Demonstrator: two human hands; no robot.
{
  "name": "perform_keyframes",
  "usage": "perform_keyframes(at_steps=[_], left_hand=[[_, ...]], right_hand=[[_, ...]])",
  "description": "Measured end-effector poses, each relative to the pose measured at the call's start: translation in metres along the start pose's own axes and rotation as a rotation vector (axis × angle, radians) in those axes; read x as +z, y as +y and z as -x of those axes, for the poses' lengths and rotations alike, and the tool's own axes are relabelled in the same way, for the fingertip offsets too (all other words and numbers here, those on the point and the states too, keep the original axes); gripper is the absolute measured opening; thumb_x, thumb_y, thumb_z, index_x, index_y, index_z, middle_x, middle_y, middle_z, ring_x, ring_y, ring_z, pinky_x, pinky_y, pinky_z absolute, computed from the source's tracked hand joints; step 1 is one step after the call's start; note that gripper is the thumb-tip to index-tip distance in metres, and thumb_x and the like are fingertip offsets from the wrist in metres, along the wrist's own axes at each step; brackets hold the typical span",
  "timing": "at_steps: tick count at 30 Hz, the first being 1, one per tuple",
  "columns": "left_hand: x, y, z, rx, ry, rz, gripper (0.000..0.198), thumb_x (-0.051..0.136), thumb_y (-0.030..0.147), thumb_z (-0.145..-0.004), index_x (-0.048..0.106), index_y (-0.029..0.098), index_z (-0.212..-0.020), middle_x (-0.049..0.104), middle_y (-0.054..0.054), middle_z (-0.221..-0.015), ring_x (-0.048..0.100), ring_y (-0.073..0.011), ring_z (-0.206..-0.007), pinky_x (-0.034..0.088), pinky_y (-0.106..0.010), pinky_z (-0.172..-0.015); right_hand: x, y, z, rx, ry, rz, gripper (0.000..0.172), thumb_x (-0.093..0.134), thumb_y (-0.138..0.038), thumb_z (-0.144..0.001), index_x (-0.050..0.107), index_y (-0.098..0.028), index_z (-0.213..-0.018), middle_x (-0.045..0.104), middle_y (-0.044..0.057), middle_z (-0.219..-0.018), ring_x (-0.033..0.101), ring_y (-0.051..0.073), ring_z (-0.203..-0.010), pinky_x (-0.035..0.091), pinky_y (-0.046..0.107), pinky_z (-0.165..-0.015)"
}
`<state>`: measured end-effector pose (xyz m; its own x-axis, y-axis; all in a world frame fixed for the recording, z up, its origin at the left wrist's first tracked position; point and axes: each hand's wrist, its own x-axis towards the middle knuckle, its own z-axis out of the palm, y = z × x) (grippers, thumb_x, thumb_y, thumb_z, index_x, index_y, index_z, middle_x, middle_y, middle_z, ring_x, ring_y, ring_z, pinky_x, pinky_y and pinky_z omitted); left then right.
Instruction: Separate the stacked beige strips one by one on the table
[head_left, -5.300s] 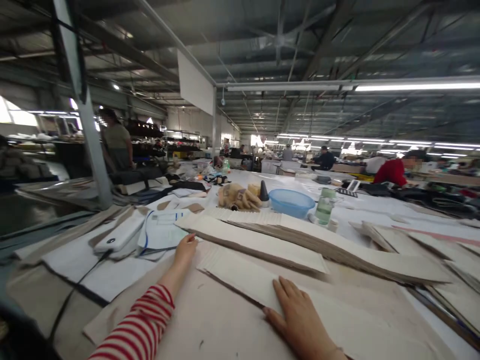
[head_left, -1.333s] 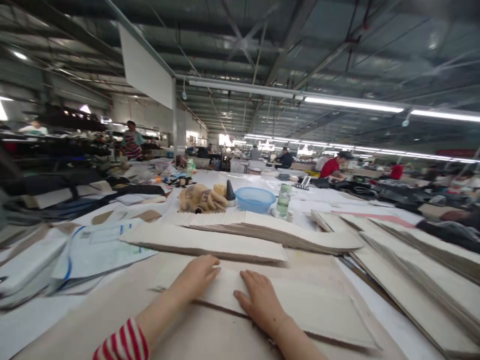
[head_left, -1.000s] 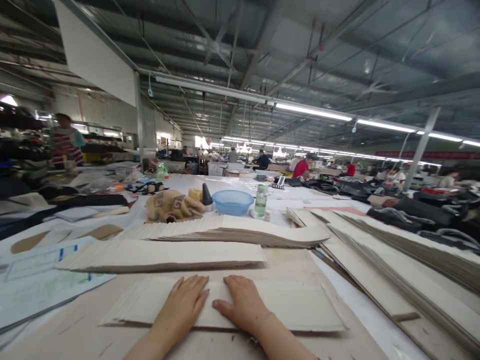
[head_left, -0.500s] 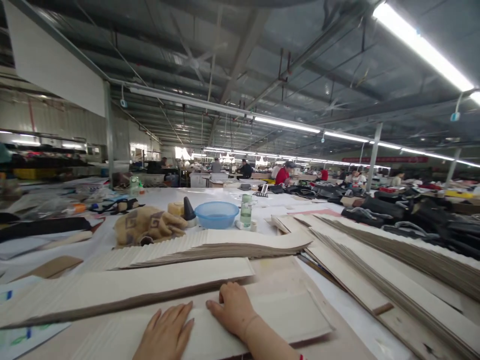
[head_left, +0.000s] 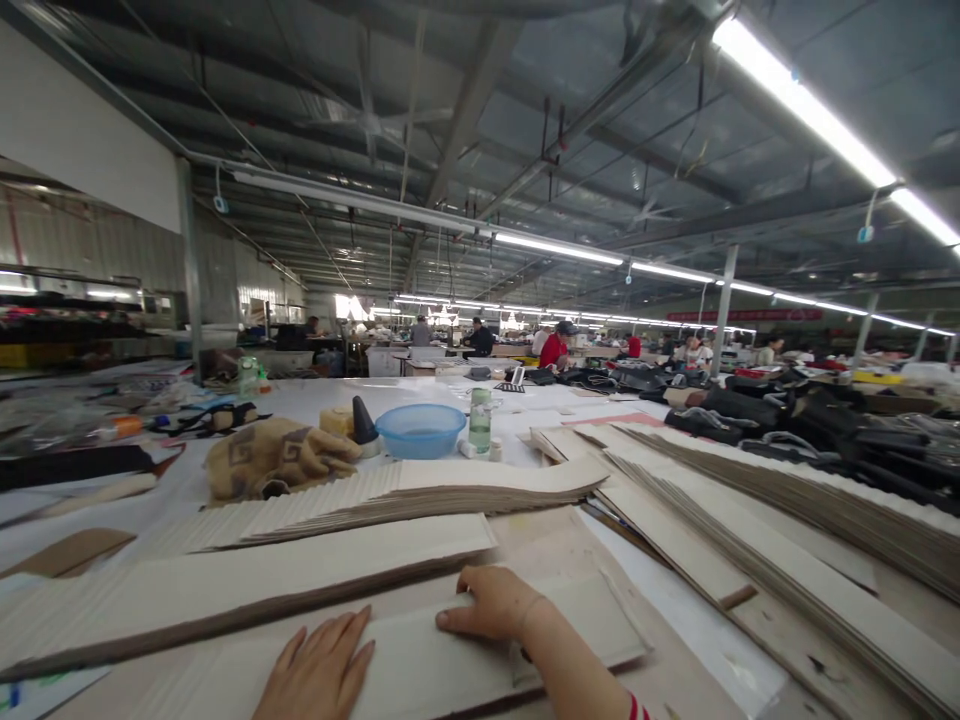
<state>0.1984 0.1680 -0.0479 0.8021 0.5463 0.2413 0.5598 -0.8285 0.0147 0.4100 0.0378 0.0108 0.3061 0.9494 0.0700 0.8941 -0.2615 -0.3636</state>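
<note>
Head view: the left hand (head_left: pixel 319 665) lies flat, fingers (head_left: pixel 330 637) slightly apart, on a long, thin cream strip (head_left: pixel 405 652) on the tabletop (head_left: pixel 352 392); the right hand (head_left: pixel 491 605) rests there too, fingers curled, their grip impossible to tell.

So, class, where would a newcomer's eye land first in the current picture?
Probably on the bright blue bowl, just below the picture's middle, with a greenish bottle close to its right. Next, perhaps, the long stack of pale strips crossing the foreground. Overhead, a glaring tube light slants across the upper right.
</note>
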Motion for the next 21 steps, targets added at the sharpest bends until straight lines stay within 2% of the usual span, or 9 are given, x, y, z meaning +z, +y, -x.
perform_keyframes(at_steps=[4,9,12,16,19,21], left_hand=[[0.001,-0.004,-0.002,0.026,-0.078,0.011,0.041,0.033,0.03,-0.081,0.054,0.03,-0.115,0.043,-0.002,-0.131,0.039,-0.023,-0.12,0.022,-0.048,-0.101],[0.008,-0.004,-0.005,-0.042,-0.012,0.012,0.036,0.034,0.033,-0.081,0.061,0.033,-0.104,0.048,0.0,-0.126,0.043,-0.0224,-0.118,0.024,-0.045,-0.101],[-0.003,-0.005,-0.005,-0.044,-0.006,0.058,0.04,0.037,0.041,-0.08,0.056,0.03,-0.113,0.05,-0.002,-0.125,0.045,-0.0231,-0.116,0.027,-0.044,-0.101],[-0.025,-0.021,-0.002,-0.059,0.032,0.101,0.059,0.043,0.057,-0.073,0.047,0.028,-0.124,0.049,-0.002,-0.126,0.044,-0.0259,-0.116,0.029,-0.043,-0.1],[-0.033,-0.036,0.001,-0.05,0.069,0.097,0.061,0.045,0.063,-0.069,0.049,0.031,-0.121,0.053,0.0,-0.123,0.046,-0.0271,-0.114,0.03,-0.043,-0.099],[-0.034,-0.041,0.002,-0.061,0.069,0.072,0.059,0.046,0.065,-0.067,0.054,0.032,-0.116,0.057,-0.001,-0.118,0.048,-0.0281,-0.111,0.033,-0.043,-0.096]], right_hand=[[0.007,-0.009,0.001,-0.066,0.044,0.011,0.051,0.054,-0.06,-0.065,0.064,-0.017,-0.091,0.065,0.01,-0.094,0.059,0.026,-0.087,0.043,0.034,-0.075],[0.018,-0.024,-0.002,-0.149,0.095,0.002,0.055,0.053,-0.063,-0.066,0.062,-0.017,-0.095,0.065,0.01,-0.093,0.059,0.025,-0.086,0.042,0.033,-0.075],[0.014,-0.026,-0.001,-0.203,0.127,-0.003,0.054,0.056,-0.061,-0.065,0.059,-0.018,-0.097,0.064,0.008,-0.094,0.058,0.024,-0.087,0.041,0.031,-0.076],[0.005,-0.032,0.002,-0.343,0.192,0.031,0.05,0.059,-0.061,-0.063,0.057,-0.02,-0.092,0.063,0.004,-0.091,0.056,0.021,-0.087,0.039,0.029,-0.078],[0.001,-0.038,0.004,-0.461,0.236,0.119,0.049,0.054,-0.064,-0.067,0.055,-0.02,-0.087,0.062,0.003,-0.086,0.056,0.02,-0.083,0.04,0.028,-0.074],[-0.002,-0.041,0.005,-0.485,0.246,0.167,0.049,0.05,-0.065,-0.069,0.053,-0.019,-0.085,0.061,0.003,-0.085,0.057,0.02,-0.081,0.04,0.028,-0.071]])
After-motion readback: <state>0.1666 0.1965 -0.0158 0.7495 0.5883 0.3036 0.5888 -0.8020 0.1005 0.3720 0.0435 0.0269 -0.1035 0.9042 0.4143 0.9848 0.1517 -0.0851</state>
